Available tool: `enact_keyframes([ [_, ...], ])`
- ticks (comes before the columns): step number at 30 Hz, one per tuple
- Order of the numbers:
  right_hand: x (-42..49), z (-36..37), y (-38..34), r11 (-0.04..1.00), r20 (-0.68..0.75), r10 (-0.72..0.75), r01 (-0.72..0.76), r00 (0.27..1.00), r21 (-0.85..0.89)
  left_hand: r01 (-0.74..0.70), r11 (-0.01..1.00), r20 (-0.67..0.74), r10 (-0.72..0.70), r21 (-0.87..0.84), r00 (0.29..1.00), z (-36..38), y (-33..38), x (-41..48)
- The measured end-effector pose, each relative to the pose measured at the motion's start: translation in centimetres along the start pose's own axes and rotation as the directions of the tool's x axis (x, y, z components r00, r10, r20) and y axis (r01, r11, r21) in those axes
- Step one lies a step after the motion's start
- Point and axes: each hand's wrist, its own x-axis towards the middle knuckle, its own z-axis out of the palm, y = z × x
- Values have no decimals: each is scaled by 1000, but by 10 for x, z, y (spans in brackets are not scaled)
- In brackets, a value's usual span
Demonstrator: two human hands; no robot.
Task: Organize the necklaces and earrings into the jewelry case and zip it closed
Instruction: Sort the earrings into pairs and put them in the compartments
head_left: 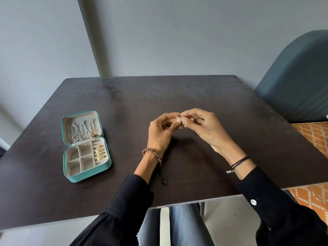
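A teal jewelry case (106,166) lies unzipped and spread flat at the left of the dark table (177,96). Silver and gold necklaces (80,133) hang inside its lid. Several gold rings (100,152) sit in the roll slots of the base; the square compartments beside them hold nothing. At the table's middle, my left hand (162,134) and my right hand (204,129) meet fingertip to fingertip, both pinching small rose-gold earrings (179,122). The fingers hide most of the earrings.
A blue-grey upholstered chair (298,82) stands at the table's right. An orange patterned rug (314,135) shows beyond the right edge. Grey walls rise behind the table. My knees in jeans (181,226) are under the near edge.
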Motion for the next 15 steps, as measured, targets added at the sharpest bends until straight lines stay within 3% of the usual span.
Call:
enact_keyframes([
  [5, -1, 12, -7, 974, 15, 19, -16, 1000, -226, -9, 998, -59, 13, 54, 998, -3, -3, 2],
  [7, -2, 17, -6, 970, -12, 6, -8, 1000, -243, -13, 1000, -79, 15, 21, 997, -4, -3, 2],
  [10, 1, 20, -2, 994, -80, -24, 15, 997, -106, -11, 999, -85, 6, -50, 996, -4, 0, 0],
  [15, 4, 24, -4, 985, -127, 84, -63, 988, 162, 41, 991, -115, -56, -124, 992, -7, 2, 2],
])
